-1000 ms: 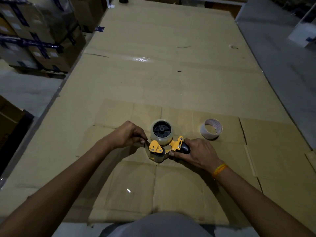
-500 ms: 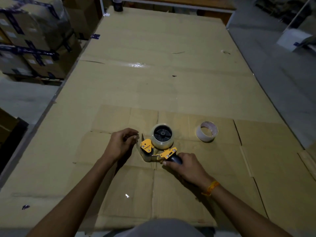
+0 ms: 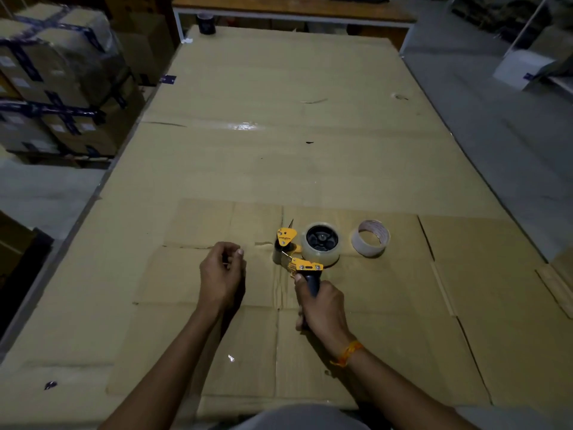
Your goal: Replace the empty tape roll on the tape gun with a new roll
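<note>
The right hand (image 3: 322,305) has its fingers (image 3: 299,278) wrapped tight round the dark handle of the tape gun (image 3: 299,252), thumb up near the yellow bracket. The left hand (image 3: 221,274) sits off to the left of the gun, apart from it, its fingers (image 3: 239,252) pinched narrow. They may hold the clear tape end, but the tape is too faint to tell.

A second ago the left fingers were right against the gun's front end, at the yellow guard, and the handle lay out sideways to the right. Since then the left hand has drawn away to the left, and the right hand has swung the gun so the handle runs back toward the person. I read this as the tape end being pulled through the front. That would mean loading is done and only threading or testing remains.

The gun lies on its side on the cardboard-covered tabletop (image 3: 279,150). Its long axis runs from the handle near the person out to the yellow guard and blade, which point away and slightly left. The new roll (image 3: 321,243) sits on the hub, just right of the guard, hub face up. The empty roll (image 3: 370,238) lies further right, near the gun but not touching.
</note>
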`<control>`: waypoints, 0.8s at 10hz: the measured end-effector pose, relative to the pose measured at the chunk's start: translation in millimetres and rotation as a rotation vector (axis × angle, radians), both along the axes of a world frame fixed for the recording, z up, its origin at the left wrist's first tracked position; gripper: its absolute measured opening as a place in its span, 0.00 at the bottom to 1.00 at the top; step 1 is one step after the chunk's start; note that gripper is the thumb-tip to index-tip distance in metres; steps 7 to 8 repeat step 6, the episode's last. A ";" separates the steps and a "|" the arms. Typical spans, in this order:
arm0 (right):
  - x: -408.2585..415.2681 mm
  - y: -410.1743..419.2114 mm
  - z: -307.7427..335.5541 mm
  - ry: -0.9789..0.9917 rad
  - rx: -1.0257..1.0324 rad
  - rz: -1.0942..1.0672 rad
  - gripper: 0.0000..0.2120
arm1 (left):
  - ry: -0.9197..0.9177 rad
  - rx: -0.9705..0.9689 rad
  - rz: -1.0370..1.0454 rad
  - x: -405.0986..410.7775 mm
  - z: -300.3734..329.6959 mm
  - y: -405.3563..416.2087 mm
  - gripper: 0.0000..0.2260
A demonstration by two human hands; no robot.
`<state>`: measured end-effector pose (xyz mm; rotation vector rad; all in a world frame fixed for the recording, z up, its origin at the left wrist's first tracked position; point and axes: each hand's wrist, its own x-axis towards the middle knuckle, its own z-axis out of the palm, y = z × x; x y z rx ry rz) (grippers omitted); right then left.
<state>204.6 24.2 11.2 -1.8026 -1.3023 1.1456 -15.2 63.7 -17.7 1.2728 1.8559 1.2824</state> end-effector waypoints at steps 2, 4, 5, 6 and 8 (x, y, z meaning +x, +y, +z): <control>9.9 7.1 -8.8 -0.320 0.011 0.132 0.26 | 0.002 -0.054 -0.113 17.5 -4.3 -11.4 0.04; 30.7 15.1 3.7 -0.519 0.054 0.333 0.27 | 0.027 -0.102 -0.198 32.0 -6.7 -17.7 0.04; 42.9 20.0 10.1 -0.617 0.126 0.370 0.27 | 0.049 -0.131 -0.225 39.8 -1.4 -19.6 0.04; 58.3 30.0 24.8 -0.626 0.214 0.337 0.28 | 0.072 -0.133 -0.217 47.6 10.3 -16.1 0.04; 58.3 30.0 24.8 -0.626 0.214 0.337 0.28 | 0.072 -0.133 -0.217 47.6 10.3 -16.1 0.04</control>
